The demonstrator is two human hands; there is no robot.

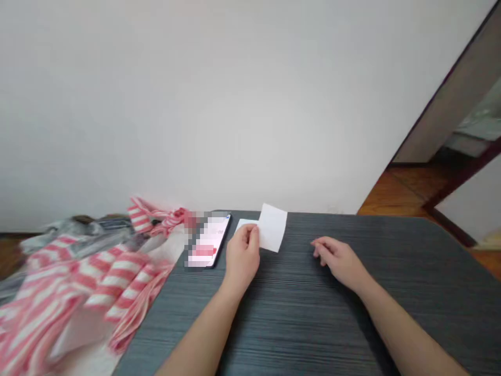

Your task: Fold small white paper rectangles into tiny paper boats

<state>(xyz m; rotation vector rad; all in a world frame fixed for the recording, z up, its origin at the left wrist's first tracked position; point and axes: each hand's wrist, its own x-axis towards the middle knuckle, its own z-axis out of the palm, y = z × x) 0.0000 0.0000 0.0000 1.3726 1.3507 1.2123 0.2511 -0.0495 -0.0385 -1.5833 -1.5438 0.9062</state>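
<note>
My left hand (243,256) pinches a small white slip of paper (272,227) and holds it up off the dark grey table (313,313), near the table's far edge. A second white piece (245,225) shows just behind my left fingers. My right hand (338,261) rests on the table to the right of the paper, fingers loosely curled with nothing in them. A phone (209,240) with a lit screen lies flat just left of my left hand.
Red-and-white striped plastic bags (97,282) are heaped over the table's left side. A white wall rises behind the table. At the right, a wooden floor (407,193) and a doorway show.
</note>
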